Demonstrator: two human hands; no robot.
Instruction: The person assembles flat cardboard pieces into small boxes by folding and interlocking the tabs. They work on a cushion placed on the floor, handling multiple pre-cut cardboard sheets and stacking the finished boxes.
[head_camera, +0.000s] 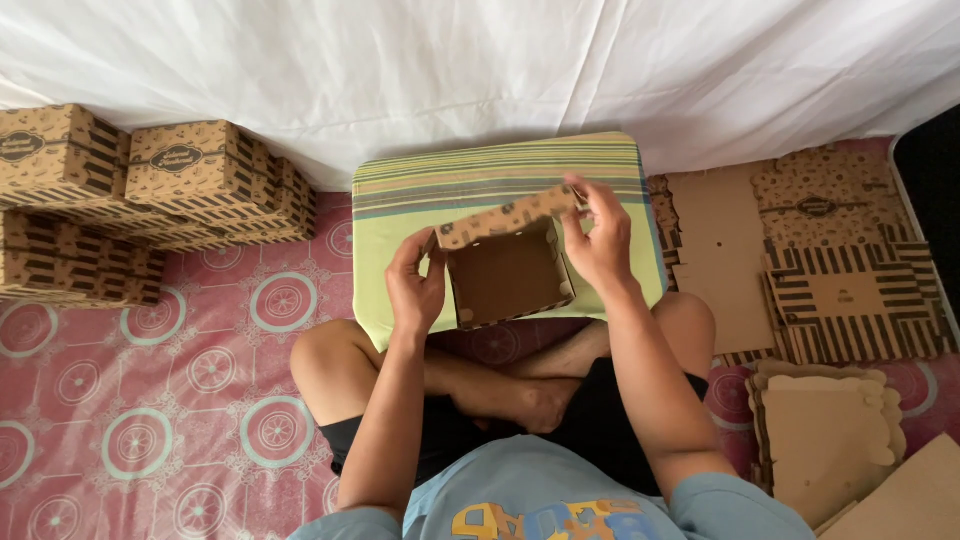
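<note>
Over the striped cushion (500, 175) | half-folded cardboard box (508, 270) held open side up | left hand (415, 290) grip closed on left wall | right hand (598, 240) pinching printed flap; best pressed along its crease | folded boxes (150, 185) left, flat blanks (800, 270) right

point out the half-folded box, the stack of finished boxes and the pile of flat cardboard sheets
half-folded box (507, 278): head view, on its brown inner floor.
stack of finished boxes (190, 160): head view, on the top face of one box at left.
flat cardboard sheets (850, 295): head view, on the striped top sheet at right.
</note>
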